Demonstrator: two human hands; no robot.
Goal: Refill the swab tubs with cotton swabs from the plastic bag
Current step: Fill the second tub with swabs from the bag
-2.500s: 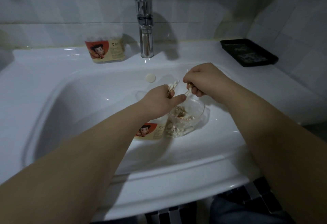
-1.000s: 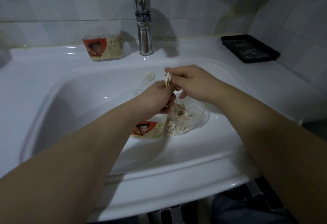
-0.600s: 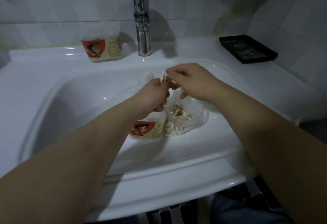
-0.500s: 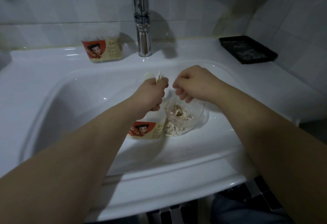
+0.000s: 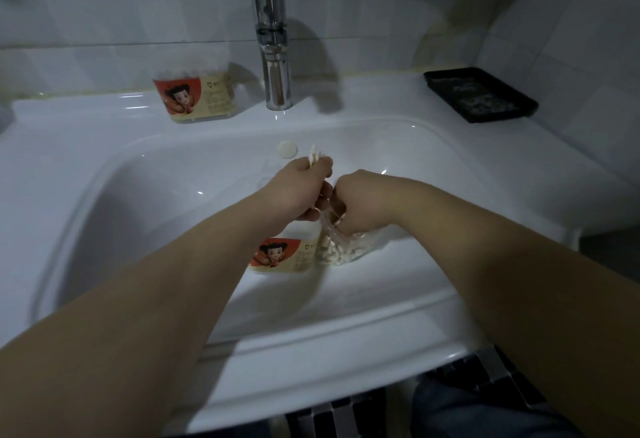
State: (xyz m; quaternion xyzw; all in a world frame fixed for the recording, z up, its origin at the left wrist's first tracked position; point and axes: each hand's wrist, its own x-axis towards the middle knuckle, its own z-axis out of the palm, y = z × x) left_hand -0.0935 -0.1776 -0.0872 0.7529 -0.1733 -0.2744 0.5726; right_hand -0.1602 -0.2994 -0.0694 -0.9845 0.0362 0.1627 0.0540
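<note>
Cotton swabs (image 5: 313,158) — a small bundle, pale sticks with white tips poking up — are pinched in the curled fingers of the left hand (image 5: 301,192), above the sink (image 5: 104,174) basin. The right hand (image 5: 362,204) dips fingers-down into the clear plastic bag (image 5: 341,252), which lies in the basin full of more white-tipped swabs; the fingers are hidden, so its grip cannot be told. A swab tub (image 5: 282,256) with an orange cartoon label sits against the bag's left side — a second tub (image 5: 194,98) is on the ledge beside the faucet (image 5: 273,53).
</note>
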